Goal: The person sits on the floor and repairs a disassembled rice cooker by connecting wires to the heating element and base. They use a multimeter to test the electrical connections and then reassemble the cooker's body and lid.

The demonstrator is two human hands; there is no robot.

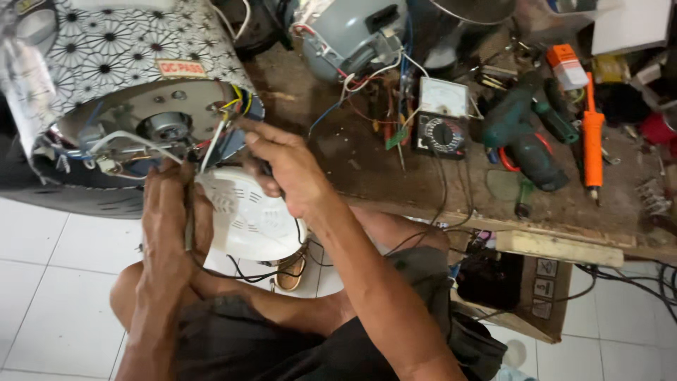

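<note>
The left hand (pixel 169 212) closes around a thin grey rod-shaped tool (pixel 189 226), its tip kept up by the wiring. The right hand (pixel 285 173) pinches something dark and small among the coloured wires (pixel 229 116); what exactly, I cannot tell. Between both hands rests a round white vented plastic cover (pixel 250 219), seemingly propped on the lap to keep it near. The wires run into the open underside of a patterned black-and-white appliance (pixel 134 63), tipped to expose its motor. On the worn wooden desk (pixel 367 162) lie an analogue multimeter (pixel 441 123) and a green drill (pixel 525 137).
</note>
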